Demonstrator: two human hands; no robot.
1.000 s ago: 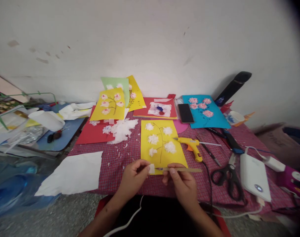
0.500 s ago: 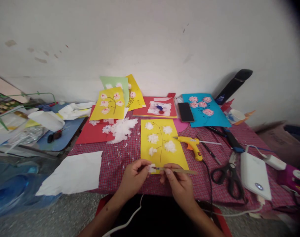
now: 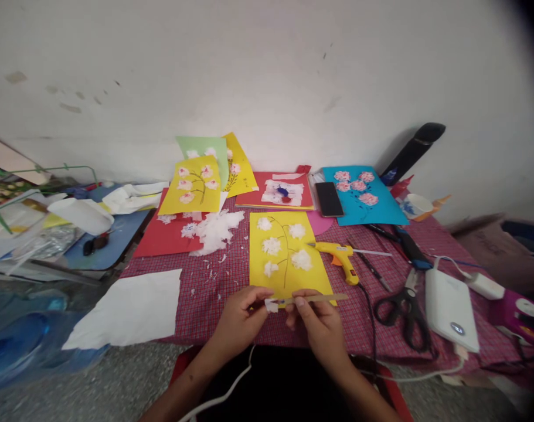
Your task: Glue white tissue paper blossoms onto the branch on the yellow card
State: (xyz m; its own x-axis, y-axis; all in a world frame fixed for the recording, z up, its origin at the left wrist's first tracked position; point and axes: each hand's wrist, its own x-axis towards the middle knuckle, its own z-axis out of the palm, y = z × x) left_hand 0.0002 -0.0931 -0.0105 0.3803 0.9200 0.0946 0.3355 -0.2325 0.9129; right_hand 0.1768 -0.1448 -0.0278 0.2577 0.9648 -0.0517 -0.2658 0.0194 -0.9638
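Observation:
My left hand [image 3: 244,316] pinches a small piece of white paper [image 3: 272,305] just past the front edge of a yellow card [image 3: 322,281]. My right hand [image 3: 317,321] grips a flat, pale wooden stick [image 3: 330,298] between thumb and fingers, held nearly level. The stick's left end, dark bluish near the tip, meets the paper; whether it presses or is wrapped I cannot tell. On the card lie several white crumpled-paper flowers [image 3: 301,259] along a drawn brown stem [image 3: 286,249]. A yellow glue gun [image 3: 342,255] rests with its nozzle over the card's right edge.
At right lie black-handled scissors [image 3: 405,313], a white power bank [image 3: 452,308] and a phone [image 3: 329,199]. Torn white paper [image 3: 218,230] and a white sheet [image 3: 130,308] are on the left. Finished-looking flower cards, one blue [image 3: 387,208], stand or lie behind. The glue gun's cord [image 3: 372,328] runs toward me.
The white paper piece has tilted and dropped slightly between my hands. The stick's right end has risen a little. Both hands keep their grip, and the view has shifted slightly.

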